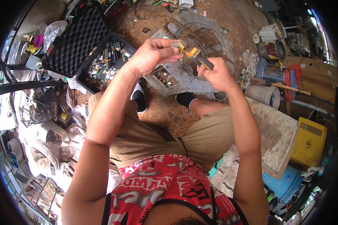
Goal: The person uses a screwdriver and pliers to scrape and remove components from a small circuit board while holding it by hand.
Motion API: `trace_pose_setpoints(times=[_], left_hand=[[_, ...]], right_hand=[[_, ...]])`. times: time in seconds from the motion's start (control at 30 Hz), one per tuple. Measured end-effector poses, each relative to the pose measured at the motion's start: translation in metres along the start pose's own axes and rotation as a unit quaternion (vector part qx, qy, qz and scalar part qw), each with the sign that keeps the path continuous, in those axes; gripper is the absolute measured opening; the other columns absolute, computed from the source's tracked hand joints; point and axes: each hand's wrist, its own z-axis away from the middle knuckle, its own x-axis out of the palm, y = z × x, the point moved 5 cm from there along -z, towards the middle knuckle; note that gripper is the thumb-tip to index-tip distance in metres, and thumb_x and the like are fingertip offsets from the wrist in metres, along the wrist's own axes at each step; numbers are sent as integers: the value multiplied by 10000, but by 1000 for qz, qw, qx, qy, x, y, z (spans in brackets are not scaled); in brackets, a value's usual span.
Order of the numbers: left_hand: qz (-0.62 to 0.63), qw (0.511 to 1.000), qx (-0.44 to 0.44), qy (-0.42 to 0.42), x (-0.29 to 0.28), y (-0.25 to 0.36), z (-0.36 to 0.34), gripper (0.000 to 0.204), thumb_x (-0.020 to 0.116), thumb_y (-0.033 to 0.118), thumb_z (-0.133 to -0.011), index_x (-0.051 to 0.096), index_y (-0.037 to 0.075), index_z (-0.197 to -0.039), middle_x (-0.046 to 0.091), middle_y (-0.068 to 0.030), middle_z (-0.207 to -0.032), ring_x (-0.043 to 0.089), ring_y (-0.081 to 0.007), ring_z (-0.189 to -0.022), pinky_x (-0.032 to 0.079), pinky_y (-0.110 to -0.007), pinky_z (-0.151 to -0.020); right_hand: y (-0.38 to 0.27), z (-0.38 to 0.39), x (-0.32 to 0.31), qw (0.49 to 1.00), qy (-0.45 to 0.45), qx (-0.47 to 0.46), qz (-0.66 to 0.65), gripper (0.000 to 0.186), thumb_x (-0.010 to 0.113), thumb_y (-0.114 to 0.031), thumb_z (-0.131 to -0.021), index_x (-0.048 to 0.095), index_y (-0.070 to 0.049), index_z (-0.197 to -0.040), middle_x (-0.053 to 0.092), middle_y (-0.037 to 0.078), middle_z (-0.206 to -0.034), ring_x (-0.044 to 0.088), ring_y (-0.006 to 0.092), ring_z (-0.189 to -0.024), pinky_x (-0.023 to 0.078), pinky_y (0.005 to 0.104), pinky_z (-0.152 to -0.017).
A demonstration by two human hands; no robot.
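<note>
My left hand (156,53) pinches a small green and yellow piece (179,46), which looks like a scrap of circuit board, between thumb and fingers. Close to its right, my right hand (218,73) is closed around a hand tool with a black and yellow handle (203,60). The tool's front end points up and left toward the piece; its exact kind is hard to make out. Below both hands lies a grey ring-shaped metal frame (186,77) with crossbars, on the brown floor. At the left stands an opened black case (87,79) holding many small boards and parts.
The case's foam-lined lid (79,41) leans back at the left. My feet in dark socks (140,98) rest near the frame. On the right are a worn board (272,133), a yellow box (309,142), a blue bucket (283,183) and cardboard (313,71). Plastic bags and clutter line the left.
</note>
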Motion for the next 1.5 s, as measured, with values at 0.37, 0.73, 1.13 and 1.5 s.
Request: trace_pose_setpoints(times=[0.37,0.73,1.13,1.5], left_hand=[[55,996,-58,-50,-1,-9,-3,309,623,69,-917,612,-50,-1201,696,-161,-1042,708,-210,-905,584,-290,-833],[-162,984,69,14,3,-1,-10,288,592,89,-945,643,21,-1220,702,-85,-953,657,-102,-808,539,-229,-781],[-303,933,193,12,13,18,1,214,713,189,-887,731,12,-1005,698,-58,-830,621,-104,-782,495,-272,-714],[-137,963,80,217,19,-13,-3,237,710,210,-894,718,-27,-893,691,-41,-724,607,-69,-637,477,-247,-568]], right_hand=[[33,11,24,956,-104,45,-272,146,504,16,-641,620,7,-728,620,70,-813,499,90,-618,370,227,-525],[-6,21,8,936,224,-179,205,84,581,18,-694,649,-21,-725,634,148,-949,612,346,-800,500,397,-740],[-23,33,-16,875,239,-297,299,133,613,-2,-637,615,-9,-770,625,132,-999,603,337,-851,485,416,-752],[30,35,80,897,416,-136,64,220,526,79,-700,659,13,-862,593,130,-1031,603,275,-925,486,372,-825]])
